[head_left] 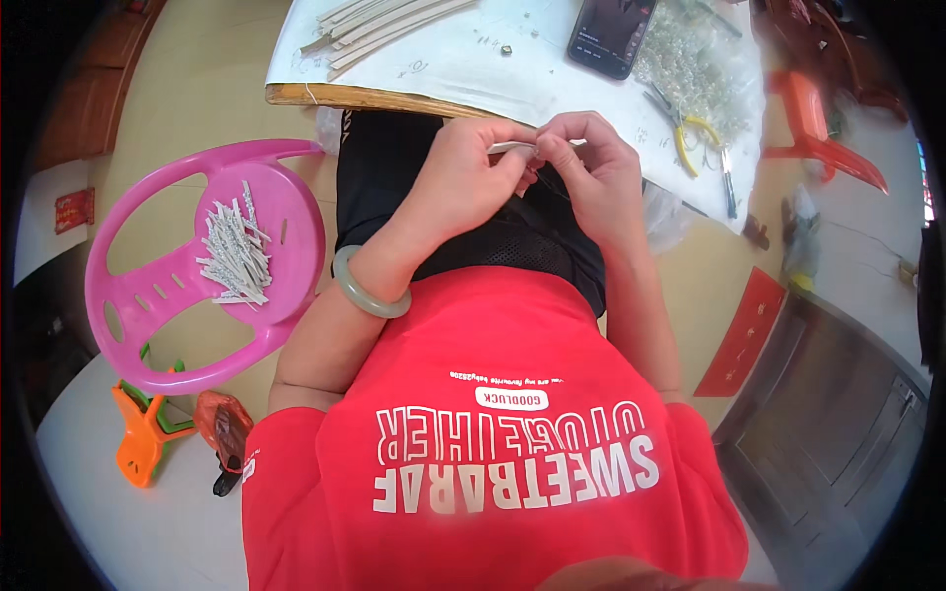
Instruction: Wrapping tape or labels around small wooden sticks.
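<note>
Over my lap, at the near edge of the white-covered table, my left hand [480, 179] and my right hand [597, 169] meet with fingertips pinched together. Between them runs a thin whitish strip [510, 147], its left part lying along the left fingers. Both hands are closed on this strip. Whatever else sits between the fingertips is too small to make out. A pale bangle [367, 286] circles my left wrist. To the right of my right hand, pliers with yellow handles [682, 133] lie on the table.
On the table [453, 74] lie several long pale strips [394, 28], a phone [611, 37], a heap of small clear pieces [698, 69] and a slim metal tool [727, 182]. A pink plastic chair [148, 251] at left bears a bundle of patterned strips [236, 251]. A red stool [808, 128] stands right.
</note>
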Available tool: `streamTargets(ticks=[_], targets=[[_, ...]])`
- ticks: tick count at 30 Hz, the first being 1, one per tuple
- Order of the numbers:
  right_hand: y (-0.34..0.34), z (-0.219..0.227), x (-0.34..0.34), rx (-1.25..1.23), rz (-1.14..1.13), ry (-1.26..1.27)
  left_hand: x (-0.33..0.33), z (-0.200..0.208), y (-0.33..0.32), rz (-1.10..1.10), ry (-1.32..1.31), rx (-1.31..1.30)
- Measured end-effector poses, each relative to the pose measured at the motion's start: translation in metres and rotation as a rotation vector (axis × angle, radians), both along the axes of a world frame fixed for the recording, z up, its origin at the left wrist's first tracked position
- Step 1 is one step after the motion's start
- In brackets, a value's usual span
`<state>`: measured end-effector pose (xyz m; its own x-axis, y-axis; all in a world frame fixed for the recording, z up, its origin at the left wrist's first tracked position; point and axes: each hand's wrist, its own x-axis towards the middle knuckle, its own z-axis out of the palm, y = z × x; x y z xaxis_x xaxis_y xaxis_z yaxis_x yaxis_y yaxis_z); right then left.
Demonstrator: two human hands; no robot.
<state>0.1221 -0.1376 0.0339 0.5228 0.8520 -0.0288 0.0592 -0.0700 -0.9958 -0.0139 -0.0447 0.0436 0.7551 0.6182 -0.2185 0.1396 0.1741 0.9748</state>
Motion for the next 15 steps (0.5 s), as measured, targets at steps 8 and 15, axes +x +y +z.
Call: streamTargets(ticks=[8,15], targets=[[-0.002,-0.013,-0.001,-0.015,-0.022,-0.035,0.002,-0.006,-0.002,0.056,-0.105,-0.371],[-0.005,-0.017,0.003,-0.006,-0.055,0.015,0.006,-0.011,-0.008,0.088,-0.129,-0.379]])
